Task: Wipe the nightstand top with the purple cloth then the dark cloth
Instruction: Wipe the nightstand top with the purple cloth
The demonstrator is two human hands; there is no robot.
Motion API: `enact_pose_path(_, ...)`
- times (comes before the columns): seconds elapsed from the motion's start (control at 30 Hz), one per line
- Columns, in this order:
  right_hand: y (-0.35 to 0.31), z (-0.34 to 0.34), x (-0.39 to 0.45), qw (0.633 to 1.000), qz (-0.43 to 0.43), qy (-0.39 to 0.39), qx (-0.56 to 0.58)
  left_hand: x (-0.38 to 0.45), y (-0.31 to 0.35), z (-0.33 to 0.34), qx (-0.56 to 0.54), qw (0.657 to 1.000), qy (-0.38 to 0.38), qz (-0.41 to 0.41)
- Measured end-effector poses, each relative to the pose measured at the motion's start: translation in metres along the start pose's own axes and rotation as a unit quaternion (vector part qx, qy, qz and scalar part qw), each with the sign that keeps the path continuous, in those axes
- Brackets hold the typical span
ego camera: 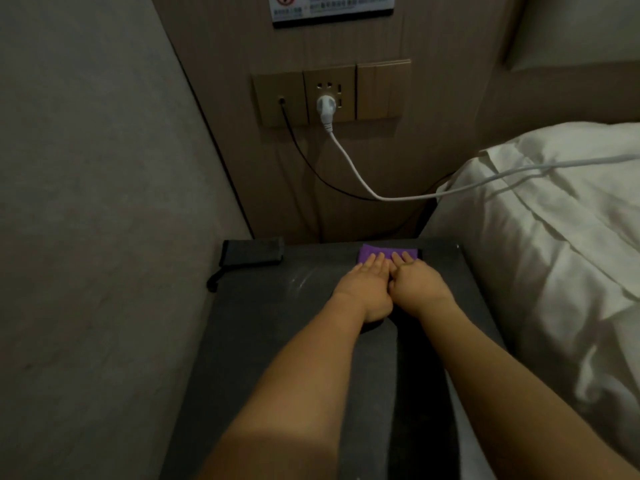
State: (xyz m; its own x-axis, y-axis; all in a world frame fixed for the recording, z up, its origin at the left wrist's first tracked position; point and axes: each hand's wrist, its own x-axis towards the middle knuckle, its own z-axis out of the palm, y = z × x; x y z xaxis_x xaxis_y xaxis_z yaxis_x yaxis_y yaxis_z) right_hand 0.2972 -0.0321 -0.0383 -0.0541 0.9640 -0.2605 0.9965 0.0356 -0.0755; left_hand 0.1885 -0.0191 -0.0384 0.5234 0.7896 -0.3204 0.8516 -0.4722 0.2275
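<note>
Both the left hand (367, 284) and the right hand (414, 280) pressed flat, fingers straight, on the purple cloth (493, 253) near the tabletop's (277, 306) far edge. The first wipe looked underway, while the dark cloth (251, 252) lay untouched at the far-left corner. Room was tight: wall left, bed (554, 237) right, socket panel (330, 97) ahead.

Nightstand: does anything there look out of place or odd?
Mostly no. Both hands, left and right, press the purple cloth flat at the back edge of the nightstand. A dark object at the back left corner overhangs the edge. A white cable trails from the outlet onto the bed.
</note>
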Motion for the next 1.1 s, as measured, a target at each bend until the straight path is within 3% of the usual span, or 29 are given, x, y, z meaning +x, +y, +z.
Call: enact_pose_path(1.1,-0.213,0.014,0.017,0.99,-0.139,-0.01,0.022,-0.13,-0.171,0.003,-0.009,0.991,0.036,-0.131)
